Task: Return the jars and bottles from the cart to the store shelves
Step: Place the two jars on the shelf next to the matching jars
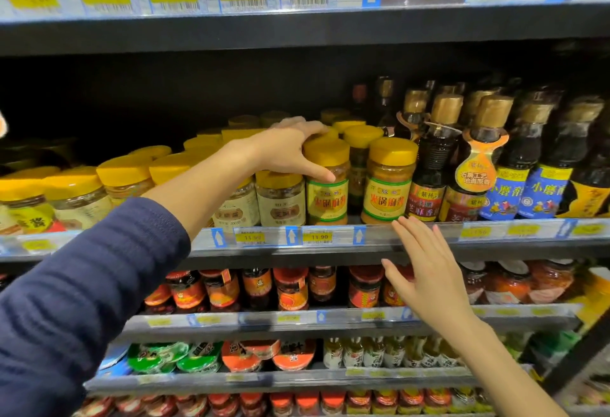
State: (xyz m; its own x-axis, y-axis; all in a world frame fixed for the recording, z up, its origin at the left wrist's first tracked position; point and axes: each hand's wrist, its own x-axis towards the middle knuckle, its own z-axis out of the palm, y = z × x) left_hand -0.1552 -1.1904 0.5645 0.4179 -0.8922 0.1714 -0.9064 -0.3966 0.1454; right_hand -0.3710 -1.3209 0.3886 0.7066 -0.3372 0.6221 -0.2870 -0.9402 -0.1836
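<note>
the left hand (290, 149) grasped one of two green-labelled jars (327, 182) on the shelf (412, 235); the right hand (425, 271) hung released, fingers spread.

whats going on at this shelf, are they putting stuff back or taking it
From this one frame I cannot tell which. A person faces a store shelf of sauces. The left hand grips a yellow-lidded jar at the front of the shelf, thumb on its side and fingers over the lid. It stands upright beside a matching jar, left of the dark bottles. The right hand is open and empty, hovering below the shelf edge.
</note>
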